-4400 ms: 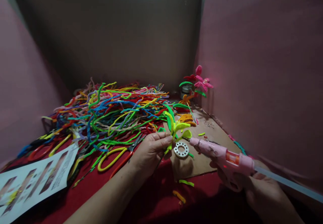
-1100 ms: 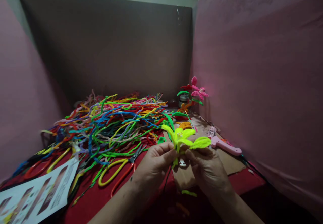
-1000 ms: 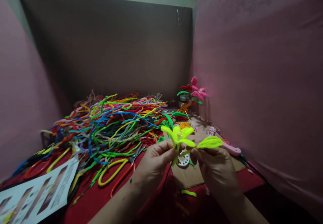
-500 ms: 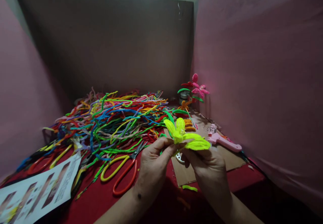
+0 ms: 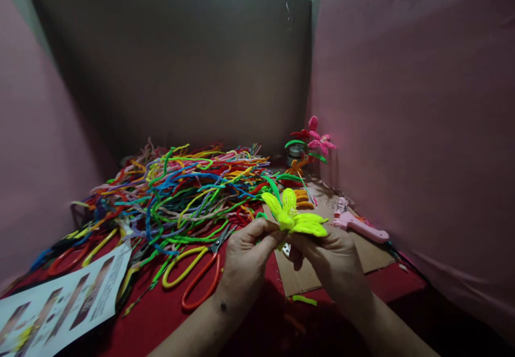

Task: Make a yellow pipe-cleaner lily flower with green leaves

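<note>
Drawn inward, one yellow-green petal (image 5: 309, 229) now lies sideways, right of the flower (image 5: 287, 215), pinched by the nearer right hand (image 5: 336, 260), the left hand (image 5: 249, 255) gripping the flower.

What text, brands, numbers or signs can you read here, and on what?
None legible.
Printed sheet: lines of small print beside its pictures, too small and blurred to quote.
Pink glue gun: no lettering I can make out.
Yellow flower: no label visible.
</note>
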`<state>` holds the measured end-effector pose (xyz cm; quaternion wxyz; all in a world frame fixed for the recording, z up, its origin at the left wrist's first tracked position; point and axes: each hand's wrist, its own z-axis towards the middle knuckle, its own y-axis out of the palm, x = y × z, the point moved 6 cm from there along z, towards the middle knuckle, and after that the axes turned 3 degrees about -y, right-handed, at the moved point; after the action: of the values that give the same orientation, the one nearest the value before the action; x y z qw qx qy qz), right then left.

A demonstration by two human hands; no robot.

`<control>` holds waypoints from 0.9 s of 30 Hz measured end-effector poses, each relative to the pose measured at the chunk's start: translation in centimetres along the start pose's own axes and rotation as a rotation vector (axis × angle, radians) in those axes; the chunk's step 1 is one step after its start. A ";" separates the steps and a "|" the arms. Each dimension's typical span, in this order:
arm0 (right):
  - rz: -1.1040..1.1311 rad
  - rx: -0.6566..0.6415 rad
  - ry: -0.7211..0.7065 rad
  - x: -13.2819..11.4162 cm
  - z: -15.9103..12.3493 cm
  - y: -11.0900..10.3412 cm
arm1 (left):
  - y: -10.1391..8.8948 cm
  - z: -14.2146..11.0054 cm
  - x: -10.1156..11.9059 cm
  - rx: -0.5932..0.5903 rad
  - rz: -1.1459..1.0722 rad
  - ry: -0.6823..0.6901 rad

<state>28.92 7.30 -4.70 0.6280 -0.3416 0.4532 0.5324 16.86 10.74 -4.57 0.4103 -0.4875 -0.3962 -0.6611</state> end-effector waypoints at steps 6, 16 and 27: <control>0.143 0.002 0.044 0.2 0.4 0.0 | 0.0 0.1 0.0 0.009 -0.005 -0.033; 0.182 -0.079 0.070 1.0 0.6 -0.1 | 0.6 0.3 0.5 -0.080 -0.054 -0.081; 0.271 -0.191 0.107 1.6 1.0 0.0 | 1.1 0.2 0.7 -0.127 -0.103 -0.123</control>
<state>29.14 8.76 -5.86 0.4902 -0.3633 0.4752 0.6339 17.81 10.40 -3.68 0.3190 -0.5314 -0.4025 -0.6737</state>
